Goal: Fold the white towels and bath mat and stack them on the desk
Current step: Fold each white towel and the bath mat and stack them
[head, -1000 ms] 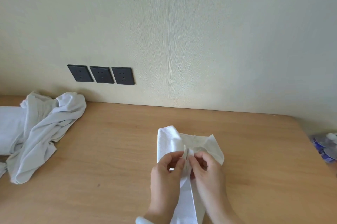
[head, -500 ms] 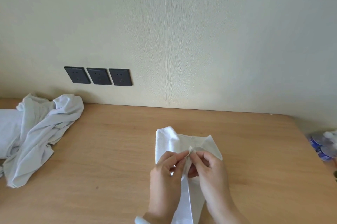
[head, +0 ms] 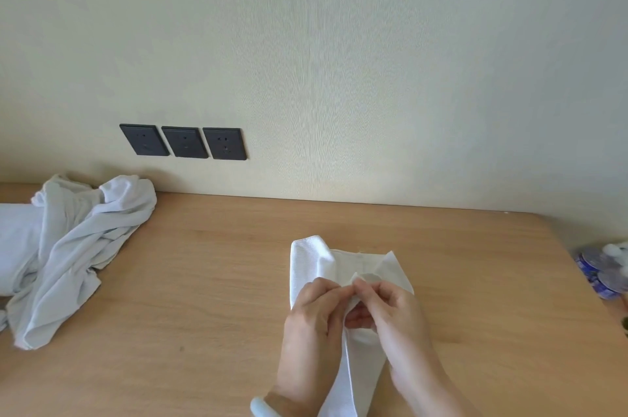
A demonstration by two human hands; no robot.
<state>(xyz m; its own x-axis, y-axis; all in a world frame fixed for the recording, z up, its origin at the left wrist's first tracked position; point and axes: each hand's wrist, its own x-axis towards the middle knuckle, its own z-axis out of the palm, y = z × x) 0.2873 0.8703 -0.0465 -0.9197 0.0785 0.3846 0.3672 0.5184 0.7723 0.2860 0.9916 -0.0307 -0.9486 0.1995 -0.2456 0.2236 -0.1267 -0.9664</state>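
Just right of the desk's (head: 204,280) middle lies the small white towel (head: 309,263), with its near end running off the front edge. The left hand (head: 312,318) and right hand (head: 397,311) pinch a raised fold, fingertips clamped together on the cloth. Bare wood separates it from the crumpled towels (head: 78,240) far left. Bottles (head: 605,274) sit past the right edge.

Bare desk (head: 210,297) lies open between the crumpled towels (head: 74,246) at its left edge and the bottles (head: 603,274) beyond its right edge.
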